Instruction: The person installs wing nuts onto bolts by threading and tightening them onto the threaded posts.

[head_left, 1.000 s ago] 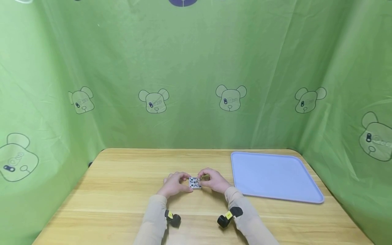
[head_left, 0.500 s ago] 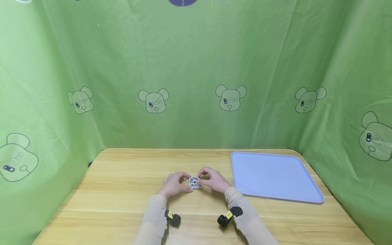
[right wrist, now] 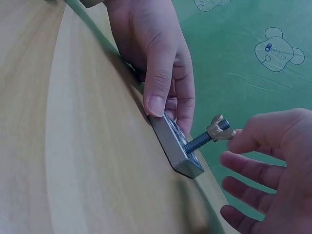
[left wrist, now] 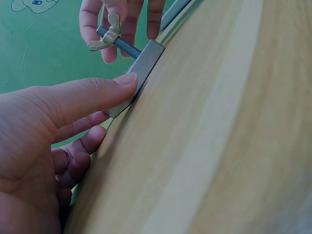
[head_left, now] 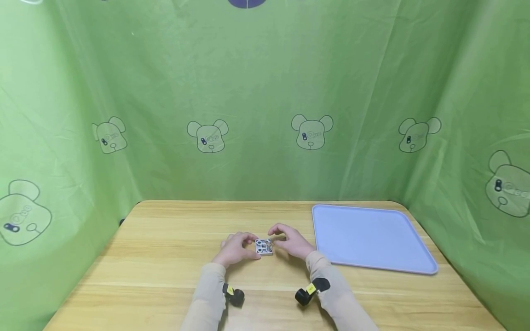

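A small square metal block with round holes in its top face lies on the table. My left hand pinches its left side, thumb along the near edge and fingers on the far side. From the block's right part a threaded bolt sticks up. A brass-coloured wing nut sits near the bolt's free end. My right hand is just right of the block, thumb and index finger spread apart. In the right wrist view, a fingertip is right at one wing of the nut.
A light purple tray lies on the wooden table at the right, close to my right forearm. Green curtains with bear-head prints stand behind the table and on both sides.
My right hand has drawn slightly right, off the top of the block, and its thumb and index finger have parted. My left hand and the block have stayed in place.
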Tool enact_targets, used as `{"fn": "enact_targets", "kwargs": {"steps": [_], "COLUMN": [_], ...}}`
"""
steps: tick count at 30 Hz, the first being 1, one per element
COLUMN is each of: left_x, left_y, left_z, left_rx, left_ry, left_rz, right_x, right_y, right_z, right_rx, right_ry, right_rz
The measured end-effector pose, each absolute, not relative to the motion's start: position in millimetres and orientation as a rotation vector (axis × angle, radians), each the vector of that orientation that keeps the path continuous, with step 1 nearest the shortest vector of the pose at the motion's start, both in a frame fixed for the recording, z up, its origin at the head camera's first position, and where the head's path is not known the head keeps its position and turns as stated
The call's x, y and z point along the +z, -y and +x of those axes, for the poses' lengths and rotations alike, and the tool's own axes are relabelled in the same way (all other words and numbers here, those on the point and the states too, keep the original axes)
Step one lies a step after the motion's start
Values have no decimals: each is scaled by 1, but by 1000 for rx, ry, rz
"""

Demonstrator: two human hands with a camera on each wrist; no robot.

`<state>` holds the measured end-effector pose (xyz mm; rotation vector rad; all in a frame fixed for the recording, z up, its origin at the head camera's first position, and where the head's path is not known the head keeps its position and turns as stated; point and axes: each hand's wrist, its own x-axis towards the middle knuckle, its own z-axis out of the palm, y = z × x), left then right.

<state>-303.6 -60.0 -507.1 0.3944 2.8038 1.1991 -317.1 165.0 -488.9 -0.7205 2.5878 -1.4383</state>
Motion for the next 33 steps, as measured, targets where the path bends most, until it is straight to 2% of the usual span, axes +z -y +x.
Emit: {"fn": "enact_targets", "kwargs": {"steps": [13,33], "left_x": [-510,-510], "left_y": [60,61], "left_z": [-306,-307], "left_rx": [1199,1196], "left_ry": [-2806,-2809], "left_rz": [416,416], "right_x": [-494,-494], "right_y": [-164,-159], "right_z": [-318,-316], "right_rx": [-1388,-1365], "right_ry": [-2586,-2639], "right_rz": [-827,-706]}}
